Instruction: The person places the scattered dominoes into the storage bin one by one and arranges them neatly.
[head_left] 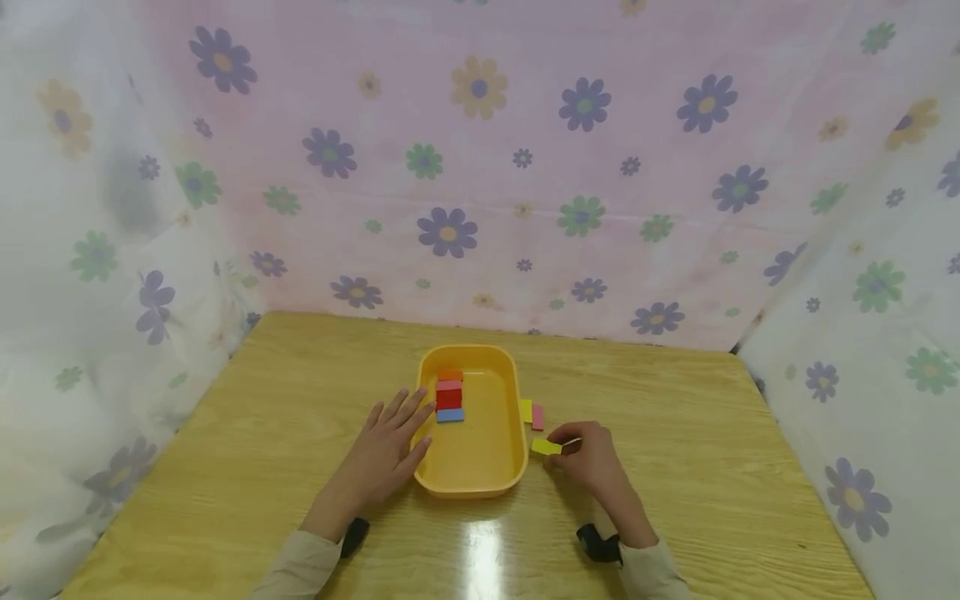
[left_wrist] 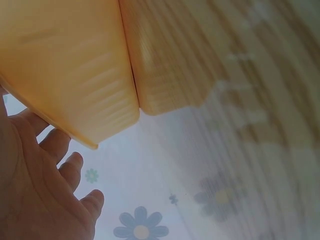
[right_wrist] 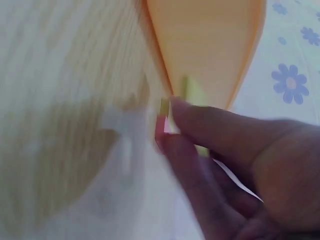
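A yellow plastic tray sits on the table in the head view. My left hand rests on its left rim with fingers spread and fairly straight; the left wrist view shows the fingers at the rim of the tray wall. Just outside the tray's right side, my right hand pinches a small yellow block between thumb and fingers. Beyond it, another yellow block and a pink block stand side by side near the tray wall. In the blurred right wrist view, fingers partly cover the blocks.
Inside the tray, along its left side, lie an orange block, a red block with a pinkish top, and a blue block in a row. The wooden table is bordered by flowered cloth at the back and sides.
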